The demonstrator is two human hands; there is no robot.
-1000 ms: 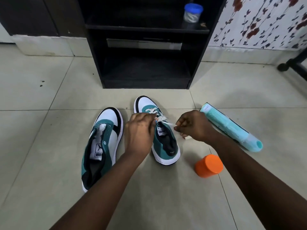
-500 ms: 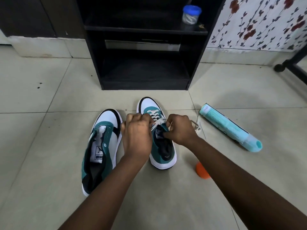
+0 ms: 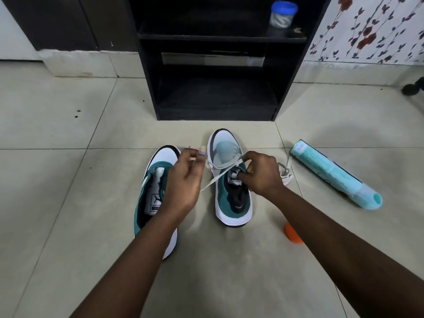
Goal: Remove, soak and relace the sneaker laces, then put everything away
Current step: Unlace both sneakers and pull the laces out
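On the floor I see two sneakers side by side. Left hand pinches the white lace running from the right sneaker; right hand pinches the lace at its eyelets.

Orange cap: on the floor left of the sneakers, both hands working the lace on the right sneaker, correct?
Not quite. The head view shows the orange cap on the floor right of the sneakers, by the right forearm. Both the left hand and right hand work the lace on the right sneaker.

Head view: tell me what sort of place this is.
Probably a room in a home: tiled floor, floral wallpaper, and a black shelf unit holding a small jar.
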